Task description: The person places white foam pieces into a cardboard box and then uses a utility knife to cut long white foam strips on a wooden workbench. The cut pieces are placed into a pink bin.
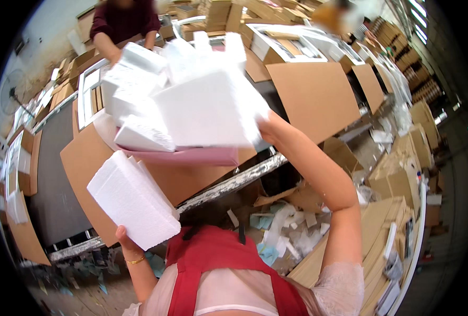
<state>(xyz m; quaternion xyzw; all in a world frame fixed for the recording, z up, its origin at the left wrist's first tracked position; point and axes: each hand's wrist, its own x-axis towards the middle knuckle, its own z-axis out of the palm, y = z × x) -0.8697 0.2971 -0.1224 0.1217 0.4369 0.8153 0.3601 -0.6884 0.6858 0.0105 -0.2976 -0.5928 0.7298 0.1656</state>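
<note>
My left hand (128,241), with a gold-coloured bracelet at the wrist, grips a pair of white foam blocks (131,203) from below, in front of my body. Ahead of me a pink bin (202,156) stands on the cardboard, heaped with white foam pieces (144,131). At the heap's right side, my right hand (266,128) holds the edge of a large white foam block (202,108). Motion blurs this block's right end, and most of the right fingers are hidden behind it or smeared.
A dark conveyor (60,179) carries open cartons with brown flaps (313,97). Across it stands a person in a dark red top (126,23). Scrap foam and plastic (286,229) litter the floor. Flat cardboard (360,237) is stacked at my right.
</note>
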